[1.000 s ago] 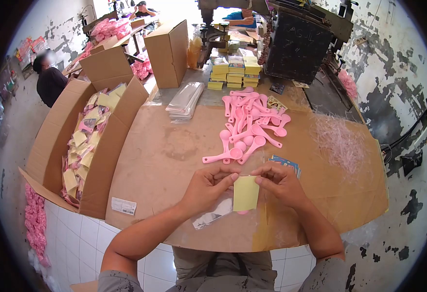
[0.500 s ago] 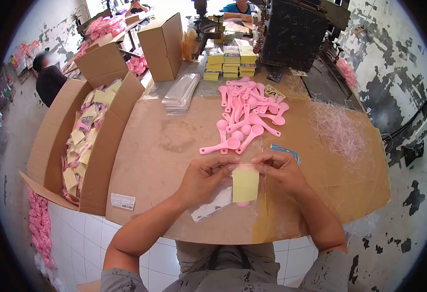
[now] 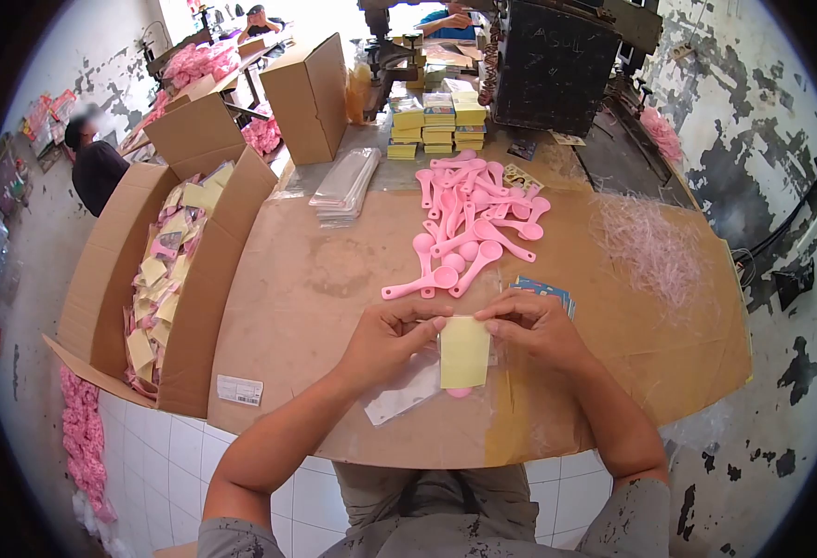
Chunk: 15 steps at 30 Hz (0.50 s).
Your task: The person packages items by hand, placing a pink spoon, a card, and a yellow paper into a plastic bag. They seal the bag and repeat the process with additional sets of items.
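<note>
Between my two hands is a small clear plastic bag with a pale yellow card (image 3: 464, 353) in it. The rounded end of a pink measuring spoon (image 3: 460, 392) shows below the card. My left hand (image 3: 397, 337) pinches the bag's top left corner, and my right hand (image 3: 531, 327) pinches the top right corner. Under the left hand lies a stack of clear bags (image 3: 399, 395). Blue printed cards (image 3: 548, 292) lie just behind the right hand. A heap of pink measuring spoons (image 3: 469, 219) spreads beyond both hands.
To the left stands an open carton (image 3: 199, 325) filled with packed bags. Further back are more clear bags (image 3: 345, 186), stacks of yellow cards (image 3: 438, 116), a closed carton (image 3: 304, 93) and a black machine (image 3: 553, 70). Plastic strips (image 3: 650, 246) lie at right. Other people sit behind.
The clear strip above the yellow card no longer shows; my fingers now pinch right at the card's top edge. Both hands stay in nearly the same place.
</note>
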Motion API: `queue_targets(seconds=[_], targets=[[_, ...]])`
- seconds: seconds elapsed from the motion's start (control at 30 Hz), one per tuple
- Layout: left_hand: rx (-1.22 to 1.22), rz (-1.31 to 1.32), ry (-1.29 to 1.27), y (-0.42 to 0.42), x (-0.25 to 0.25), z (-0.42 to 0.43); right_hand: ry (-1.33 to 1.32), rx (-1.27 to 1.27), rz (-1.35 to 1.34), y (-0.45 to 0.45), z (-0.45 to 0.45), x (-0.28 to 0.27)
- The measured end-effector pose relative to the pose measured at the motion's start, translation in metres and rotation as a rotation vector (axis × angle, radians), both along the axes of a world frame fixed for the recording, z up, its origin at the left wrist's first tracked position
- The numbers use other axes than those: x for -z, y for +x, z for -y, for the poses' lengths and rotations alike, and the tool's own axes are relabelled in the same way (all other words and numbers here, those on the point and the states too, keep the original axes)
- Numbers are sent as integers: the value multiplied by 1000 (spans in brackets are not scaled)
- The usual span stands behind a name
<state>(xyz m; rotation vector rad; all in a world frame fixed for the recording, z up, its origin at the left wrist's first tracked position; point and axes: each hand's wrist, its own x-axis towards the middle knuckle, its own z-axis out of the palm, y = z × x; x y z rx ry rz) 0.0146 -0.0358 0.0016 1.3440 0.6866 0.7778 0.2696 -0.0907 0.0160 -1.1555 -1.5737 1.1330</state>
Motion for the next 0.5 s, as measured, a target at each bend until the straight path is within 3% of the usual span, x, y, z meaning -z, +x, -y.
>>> queue_targets(seconds=[0.17, 0.27, 0.5], targets=[[20, 26, -20, 1, -1, -1, -51, -49, -58, 6, -4, 12], [4, 39, -33, 1, -4, 2, -106, -76, -230, 0, -2, 4], [-104, 137, 3, 9, -5, 4, -158, -142, -93, 2, -1, 11]])
